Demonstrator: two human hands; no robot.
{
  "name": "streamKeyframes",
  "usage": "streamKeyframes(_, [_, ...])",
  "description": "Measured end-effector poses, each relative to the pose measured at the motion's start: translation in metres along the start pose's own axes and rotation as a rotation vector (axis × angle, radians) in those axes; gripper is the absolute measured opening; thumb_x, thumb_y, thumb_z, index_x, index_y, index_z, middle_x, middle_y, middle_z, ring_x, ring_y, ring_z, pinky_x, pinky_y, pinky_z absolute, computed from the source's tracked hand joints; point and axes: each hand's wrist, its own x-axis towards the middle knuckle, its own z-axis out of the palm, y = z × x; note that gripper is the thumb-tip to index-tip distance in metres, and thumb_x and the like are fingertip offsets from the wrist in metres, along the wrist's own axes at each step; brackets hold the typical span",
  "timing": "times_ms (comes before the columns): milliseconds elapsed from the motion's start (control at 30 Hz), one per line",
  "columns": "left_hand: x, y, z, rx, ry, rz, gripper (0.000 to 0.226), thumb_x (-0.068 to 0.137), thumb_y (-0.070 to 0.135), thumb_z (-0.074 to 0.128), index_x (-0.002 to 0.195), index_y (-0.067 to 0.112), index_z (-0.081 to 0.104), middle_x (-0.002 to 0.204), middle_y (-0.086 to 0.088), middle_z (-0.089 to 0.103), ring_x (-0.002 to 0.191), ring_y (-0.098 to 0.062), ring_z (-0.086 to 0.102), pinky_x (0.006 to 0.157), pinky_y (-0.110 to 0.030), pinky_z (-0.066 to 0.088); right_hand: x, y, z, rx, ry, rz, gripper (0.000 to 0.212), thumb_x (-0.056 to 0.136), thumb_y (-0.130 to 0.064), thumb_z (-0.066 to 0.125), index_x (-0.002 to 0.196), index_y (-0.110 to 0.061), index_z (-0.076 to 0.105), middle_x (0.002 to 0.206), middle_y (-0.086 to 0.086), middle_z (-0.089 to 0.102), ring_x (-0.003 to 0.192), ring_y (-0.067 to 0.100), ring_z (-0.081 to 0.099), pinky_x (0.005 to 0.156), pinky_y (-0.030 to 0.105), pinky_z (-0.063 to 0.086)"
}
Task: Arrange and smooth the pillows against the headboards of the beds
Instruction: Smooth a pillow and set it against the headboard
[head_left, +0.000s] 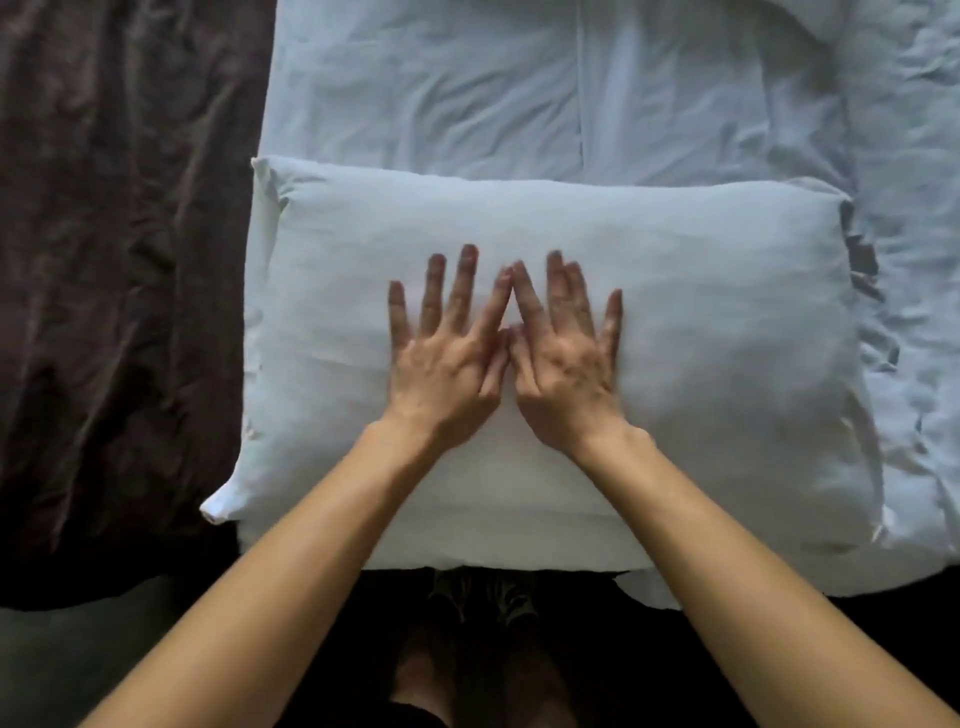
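A white pillow (701, 332) lies flat on the near end of a bed covered with a rumpled white sheet (441, 88). My left hand (447, 353) and my right hand (566, 353) both rest palm down on the middle of the pillow, fingers spread. The two index fingertips touch, and the thumbs meet below them. Neither hand holds anything. No headboard is in view.
A dark brown crumpled cover (119, 260) lies along the left of the bed. More wrinkled white bedding (914, 260) bunches at the right. My legs and feet (478, 649) stand on the dark floor just below the pillow's near edge.
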Motion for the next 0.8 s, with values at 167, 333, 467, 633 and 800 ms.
streamKeyframes(167, [0.022,-0.062,0.033,0.109,-0.128,-0.191,0.061,0.098,0.070,0.015,0.155,0.055,-0.002,0.169,0.005,-0.015,0.155,-0.026,-0.016,0.121,-0.061,-0.008,0.020,0.101,0.002,-0.188,-0.138,0.182,0.068,0.094,-0.074,0.016,0.156,-0.050,0.001,0.169,0.004,-0.010,0.154,0.017,-0.014,0.122,0.053,-0.010])
streamKeyframes(333, [0.044,-0.103,0.012,0.037,-0.239,-0.499,0.059,0.096,0.066,0.006,0.153,0.057,-0.004,0.169,0.006,-0.013,0.154,-0.032,-0.013,0.115,-0.068,-0.011,0.044,0.170,-0.033,-0.239,-0.239,0.598,0.079,0.087,-0.079,0.001,0.157,-0.045,0.005,0.169,0.006,-0.007,0.154,0.022,-0.010,0.117,0.064,-0.012])
streamKeyframes(467, [0.127,-0.051,0.006,-0.084,-0.218,-0.263,0.065,0.093,0.068,0.012,0.156,0.051,0.007,0.170,0.006,0.003,0.156,-0.026,-0.003,0.117,-0.063,-0.011,0.122,0.100,-0.018,-0.078,-0.171,0.226,0.065,0.097,-0.066,0.024,0.156,-0.039,0.024,0.168,0.009,0.013,0.155,0.024,0.008,0.120,0.058,-0.007])
streamKeyframes(633, [0.201,-0.085,0.026,-0.004,-0.406,-0.207,0.073,0.090,0.075,0.012,0.151,0.042,0.038,0.163,0.003,0.032,0.153,-0.023,0.020,0.122,-0.057,0.003,0.174,0.143,0.001,-0.147,-0.460,0.277,0.082,0.085,-0.080,0.006,0.154,-0.041,0.029,0.164,0.000,0.027,0.153,0.021,0.016,0.121,0.055,-0.005])
streamKeyframes(800, [0.221,-0.170,0.047,0.005,-0.429,-0.433,0.077,0.087,0.079,0.015,0.144,0.041,0.050,0.155,-0.002,0.047,0.145,-0.027,0.039,0.121,-0.053,0.014,0.181,0.261,-0.010,-0.237,-0.442,0.547,0.071,0.087,-0.074,0.009,0.151,-0.051,0.026,0.165,-0.010,0.025,0.151,0.024,0.020,0.117,0.063,-0.001])
